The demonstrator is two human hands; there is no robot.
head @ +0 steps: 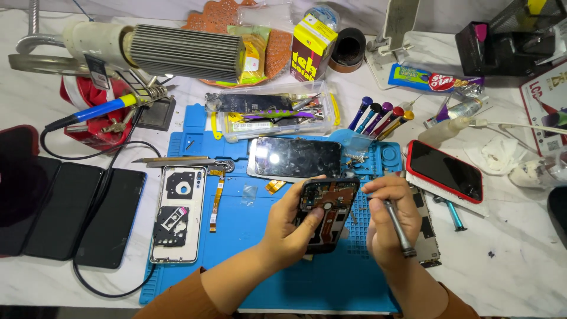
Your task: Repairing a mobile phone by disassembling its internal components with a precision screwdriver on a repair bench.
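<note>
My left hand (289,227) grips an opened phone (326,212) with its back off, tilted above the blue work mat (242,236); copper and black inner parts show. My right hand (390,221) holds a grey metal screwdriver (398,227), its handle pointing down and right, its tip hidden by my fingers near the phone's upper right corner. Just beyond lies a detached phone screen (295,158), face up and glossy.
A white phone frame (178,214) lies at the mat's left, three dark phones (71,212) further left. A red-cased phone (446,171) sits right. Coloured screwdrivers (378,118), a clear parts box (271,115), a soldering iron (100,109) and a yellow carton (312,48) stand behind.
</note>
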